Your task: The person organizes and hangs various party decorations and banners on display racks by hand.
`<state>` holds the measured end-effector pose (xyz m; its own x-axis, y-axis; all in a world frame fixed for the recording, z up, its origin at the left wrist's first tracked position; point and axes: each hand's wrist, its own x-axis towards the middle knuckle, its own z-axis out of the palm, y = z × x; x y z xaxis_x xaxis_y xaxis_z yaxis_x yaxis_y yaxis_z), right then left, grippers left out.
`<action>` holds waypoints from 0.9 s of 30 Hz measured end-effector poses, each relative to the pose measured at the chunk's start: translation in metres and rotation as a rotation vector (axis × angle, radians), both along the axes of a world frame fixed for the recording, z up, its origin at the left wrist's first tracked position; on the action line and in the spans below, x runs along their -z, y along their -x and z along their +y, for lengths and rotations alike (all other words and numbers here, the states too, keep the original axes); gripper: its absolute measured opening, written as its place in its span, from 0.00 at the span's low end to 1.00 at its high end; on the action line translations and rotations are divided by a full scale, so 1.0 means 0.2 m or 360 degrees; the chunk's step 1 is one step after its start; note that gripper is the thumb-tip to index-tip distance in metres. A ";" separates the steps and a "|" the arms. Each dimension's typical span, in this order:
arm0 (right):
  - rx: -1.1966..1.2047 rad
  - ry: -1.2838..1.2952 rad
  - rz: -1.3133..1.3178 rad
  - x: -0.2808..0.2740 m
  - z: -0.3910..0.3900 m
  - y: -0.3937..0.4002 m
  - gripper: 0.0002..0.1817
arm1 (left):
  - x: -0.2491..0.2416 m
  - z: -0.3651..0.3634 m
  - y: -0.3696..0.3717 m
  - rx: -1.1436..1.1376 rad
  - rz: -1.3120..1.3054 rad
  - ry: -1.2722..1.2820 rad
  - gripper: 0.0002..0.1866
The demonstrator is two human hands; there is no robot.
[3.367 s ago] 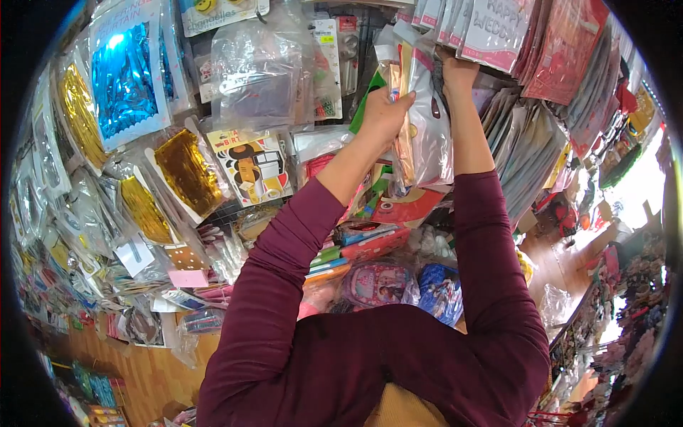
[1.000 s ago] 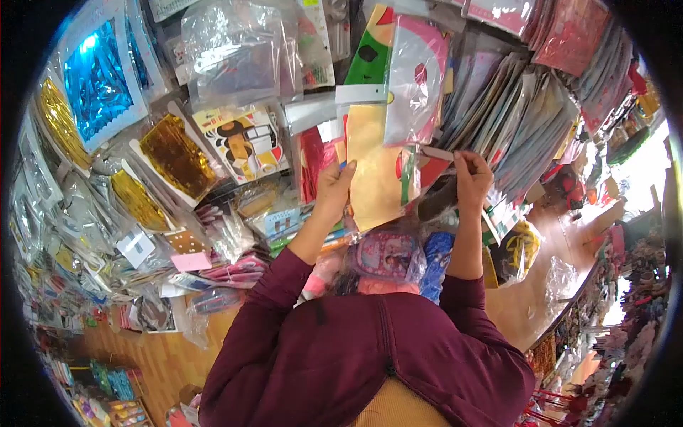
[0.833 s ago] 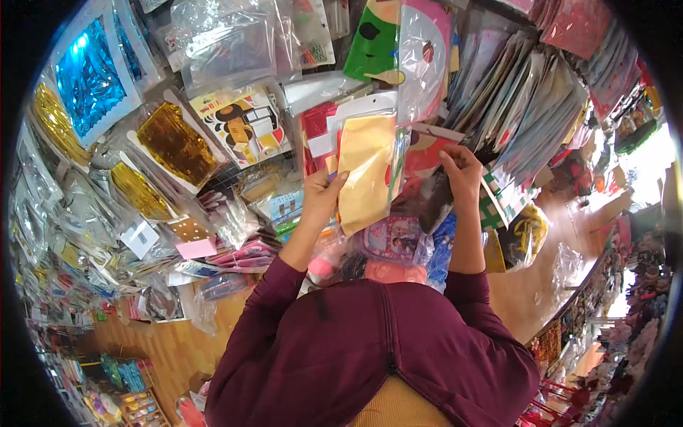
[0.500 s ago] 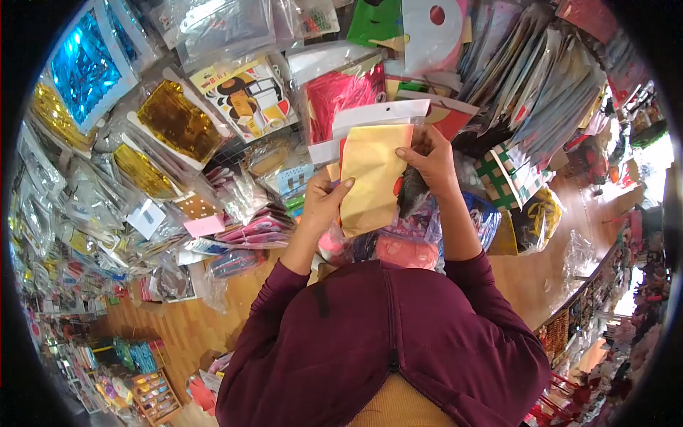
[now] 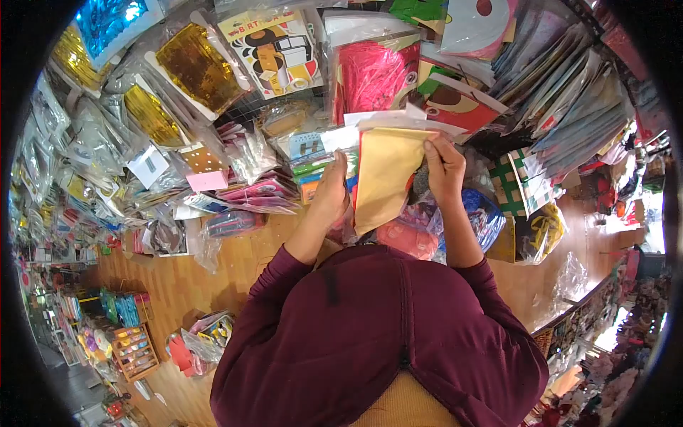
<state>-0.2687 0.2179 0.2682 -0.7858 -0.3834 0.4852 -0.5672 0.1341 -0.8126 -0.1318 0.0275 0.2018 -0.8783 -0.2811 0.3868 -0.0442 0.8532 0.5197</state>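
A pale yellow, flat paper-like piece (image 5: pixel 388 178) with red along its edge is held up in front of my chest, white header strips showing behind its top. My right hand (image 5: pixel 446 167) pinches its upper right corner between thumb and fingers. At its left side is my left hand (image 5: pixel 331 191), thumb upward and fingers turned away behind; whether these fingers grip the piece is hidden. Just beyond lie a bag of pink shredded strands (image 5: pixel 376 78) and a red packet with a cartoon face (image 5: pixel 459 107).
Gold foil packets (image 5: pixel 199 60) and a birthday packet (image 5: pixel 276 53) hang at the upper left. Stacked plastic sleeves (image 5: pixel 576 107) fill the upper right. A green-checked box (image 5: pixel 516 181) stands right of my hands. Bagged items (image 5: pixel 203 345) lie on the wooden floor (image 5: pixel 235 281).
The view has shifted, moving the surroundings. The yellow piece has tilted, my left hand has turned with its thumb off the front face, and my right hand has moved to the upper corner.
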 end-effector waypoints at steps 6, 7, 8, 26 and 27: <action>0.0210 0.0727 -0.0578 0.03 0.21 0.14 0.07 | -0.33 -0.01 0.04 0.0080 0.0320 -0.2845 0.27; 0.0152 0.0825 -0.0645 0.03 0.28 0.17 0.07 | -0.33 -0.03 0.04 0.0075 0.0375 -0.2830 0.27; 0.0239 0.0816 -0.0660 0.05 0.33 0.21 0.08 | -0.34 -0.06 0.04 0.0129 0.0410 -0.2842 0.26; -0.0133 0.0174 -0.0334 -0.10 -0.10 -0.03 0.09 | -0.34 -0.15 0.05 0.0264 0.0512 -0.2266 0.17; -0.0140 0.0174 -0.0338 -0.11 -0.11 -0.04 0.09 | -0.34 -0.16 0.05 0.0256 0.0513 -0.2265 0.17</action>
